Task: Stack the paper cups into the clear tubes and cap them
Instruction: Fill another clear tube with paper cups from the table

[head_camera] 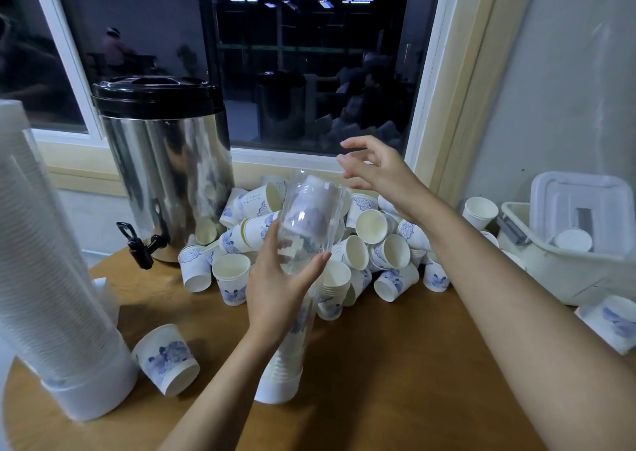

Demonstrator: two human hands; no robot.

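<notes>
A clear tube (306, 223) stands on its white base on the wooden table (395, 364), leaning slightly away from me, with paper cups stacked inside. My left hand (275, 285) grips the tube around its middle. Just above and to the right of the tube's top hovers my right hand (375, 171), fingers spread and holding nothing. Behind the tube lies a heap of loose white paper cups with blue prints (378, 237). One more paper cup (168, 357) lies on its side at the near left.
A steel drinks urn (165, 168) with a black lid and tap stands at the back left. A tall stack of white cups (44, 278) fills the left edge. A white plastic bin (568, 244) with lids sits at the right. A window runs behind.
</notes>
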